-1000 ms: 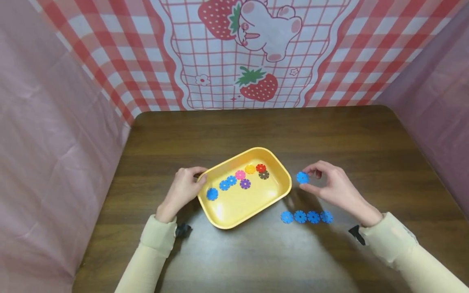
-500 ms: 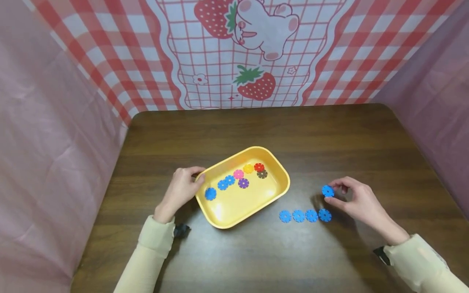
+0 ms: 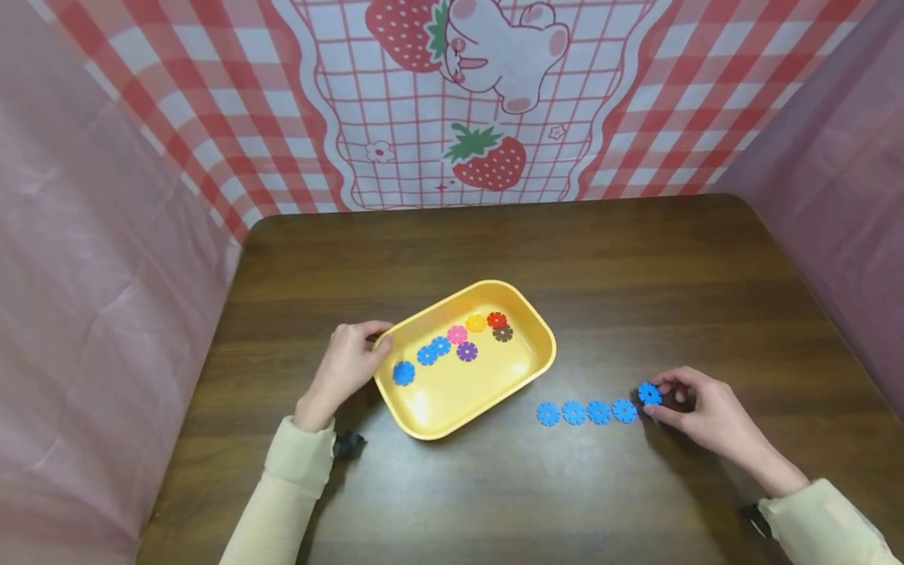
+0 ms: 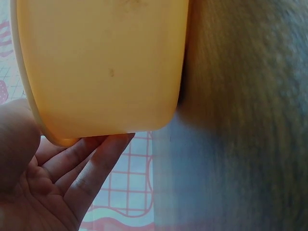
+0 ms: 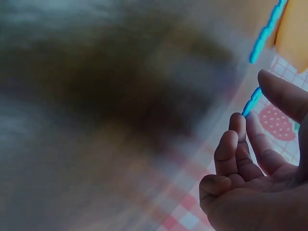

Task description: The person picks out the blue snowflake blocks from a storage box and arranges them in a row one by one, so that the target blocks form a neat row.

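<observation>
My left hand (image 3: 342, 365) grips the left end of a yellow plastic tray (image 3: 487, 384), thumb over the rim and fingers against the outer wall. In the left wrist view, the tray's wall (image 4: 110, 62) fills the upper part. A blue snowflake disc (image 3: 650, 394) is pinched between the thumb and fingers of my right hand (image 3: 720, 416). This disc (image 5: 252, 101) appears edge-on in the right wrist view. It hovers close by the right end of a row of several blue discs (image 3: 599, 413) on the table; whether it touches the table is unclear.
Inside the tray lie several blue discs (image 3: 404, 373), a pink disc (image 3: 457, 334), a purple disc (image 3: 467, 351), a yellow disc (image 3: 476, 322), a red disc (image 3: 497, 320) and a brown disc (image 3: 502, 333). A checked strawberry cloth (image 3: 487, 165) hangs behind the wooden table (image 3: 395, 243).
My right hand has carried the blue disc from beside the tray rightward and down to the row's right end. The left hand keeps its grip on the tray.
</observation>
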The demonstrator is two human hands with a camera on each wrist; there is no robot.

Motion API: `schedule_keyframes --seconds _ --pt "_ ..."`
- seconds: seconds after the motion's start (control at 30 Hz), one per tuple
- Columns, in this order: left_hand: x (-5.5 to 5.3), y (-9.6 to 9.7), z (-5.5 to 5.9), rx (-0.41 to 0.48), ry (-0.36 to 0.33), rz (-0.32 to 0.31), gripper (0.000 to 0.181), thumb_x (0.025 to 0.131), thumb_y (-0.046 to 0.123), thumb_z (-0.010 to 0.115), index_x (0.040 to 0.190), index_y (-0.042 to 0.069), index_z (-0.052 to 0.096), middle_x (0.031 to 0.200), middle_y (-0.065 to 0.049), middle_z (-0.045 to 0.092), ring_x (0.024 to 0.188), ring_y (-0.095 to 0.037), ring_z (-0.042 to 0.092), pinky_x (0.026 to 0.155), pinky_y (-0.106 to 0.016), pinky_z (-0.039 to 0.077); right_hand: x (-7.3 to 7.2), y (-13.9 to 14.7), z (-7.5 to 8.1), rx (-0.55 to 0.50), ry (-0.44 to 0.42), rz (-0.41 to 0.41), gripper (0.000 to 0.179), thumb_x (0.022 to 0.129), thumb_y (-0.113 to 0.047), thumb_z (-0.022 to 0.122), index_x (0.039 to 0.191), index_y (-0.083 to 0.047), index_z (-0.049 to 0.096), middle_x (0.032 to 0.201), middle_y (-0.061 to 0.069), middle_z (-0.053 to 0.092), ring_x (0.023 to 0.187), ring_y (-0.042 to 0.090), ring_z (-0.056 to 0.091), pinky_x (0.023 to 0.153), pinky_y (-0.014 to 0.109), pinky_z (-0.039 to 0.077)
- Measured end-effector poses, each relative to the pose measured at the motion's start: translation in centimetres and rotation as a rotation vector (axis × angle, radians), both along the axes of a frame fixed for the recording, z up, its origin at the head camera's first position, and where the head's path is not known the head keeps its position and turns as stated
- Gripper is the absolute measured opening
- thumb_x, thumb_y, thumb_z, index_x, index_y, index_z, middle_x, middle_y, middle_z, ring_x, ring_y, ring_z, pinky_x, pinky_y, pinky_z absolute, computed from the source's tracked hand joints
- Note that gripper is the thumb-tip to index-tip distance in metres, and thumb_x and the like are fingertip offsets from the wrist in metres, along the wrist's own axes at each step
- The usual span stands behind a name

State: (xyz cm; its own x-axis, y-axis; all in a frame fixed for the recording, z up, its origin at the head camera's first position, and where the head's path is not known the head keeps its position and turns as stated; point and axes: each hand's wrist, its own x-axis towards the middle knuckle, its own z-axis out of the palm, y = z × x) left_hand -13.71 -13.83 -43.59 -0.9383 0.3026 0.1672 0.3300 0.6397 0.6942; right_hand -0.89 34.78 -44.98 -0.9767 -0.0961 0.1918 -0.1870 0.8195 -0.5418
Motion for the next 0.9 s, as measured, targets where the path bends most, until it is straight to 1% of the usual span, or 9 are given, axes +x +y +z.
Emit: schedule_keyframes --seconds 0.2,0.33,0.6,0.8,0.9 --pt "0.1 0.0 0.1 0.005 -0.008 0.004 0.021 0.089 0.006 0.067 0.106 -0.004 0.074 0.089 -0.015 0.073 0.043 -0.009 0.042 0.045 -0.025 0.037 0.6 0.1 -0.4 -0.002 -0.073 -0.004 0.032 0.070 -0.007 0.089 0.095 -0.007 0.070 0.082 -0.002 0.062 0.072 0.007 0.050 0.062 0.019 0.039" --pt "0.0 0.0 0.0 0.009 -0.017 0.000 0.021 0.090 0.006 0.066 0.107 -0.004 0.074 0.090 -0.015 0.073 0.042 -0.010 0.041 0.044 -0.025 0.035 0.8 0.1 -0.4 -0.003 -0.093 -0.005 0.032 0.070 -0.009 0.089 0.095 -0.007 0.070 0.082 -0.002 0.061 0.073 0.007 0.051 0.063 0.019 0.040" --pt "0.0 0.1 0.2 0.010 -0.001 -0.007 0.020 0.089 0.006 0.067 0.105 -0.004 0.075 0.090 -0.015 0.073 0.045 -0.009 0.044 0.045 -0.025 0.037 1.2 0.2 -0.6 -0.003 -0.082 0.006 0.035 0.068 -0.009 0.090 0.096 -0.008 0.070 0.084 -0.003 0.061 0.076 0.006 0.051 0.066 0.017 0.040" --pt "0.0 0.1 0.2 0.012 -0.021 -0.004 0.021 0.090 0.006 0.066 0.106 -0.004 0.074 0.090 -0.015 0.073 0.042 -0.010 0.043 0.044 -0.025 0.037 1.2 0.3 -0.7 -0.011 -0.075 0.006 0.035 0.068 -0.008 0.090 0.097 -0.008 0.070 0.084 -0.003 0.061 0.076 0.006 0.052 0.067 0.016 0.040" --pt "0.1 0.1 0.2 0.012 -0.022 0.001 0.021 0.090 0.006 0.066 0.107 -0.004 0.074 0.090 -0.015 0.073 0.044 -0.010 0.044 0.045 -0.024 0.038 1.2 0.3 -0.7 -0.014 -0.080 0.005 0.034 0.069 -0.008 0.090 0.097 -0.008 0.070 0.084 -0.003 0.060 0.076 0.007 0.052 0.067 0.016 0.040"
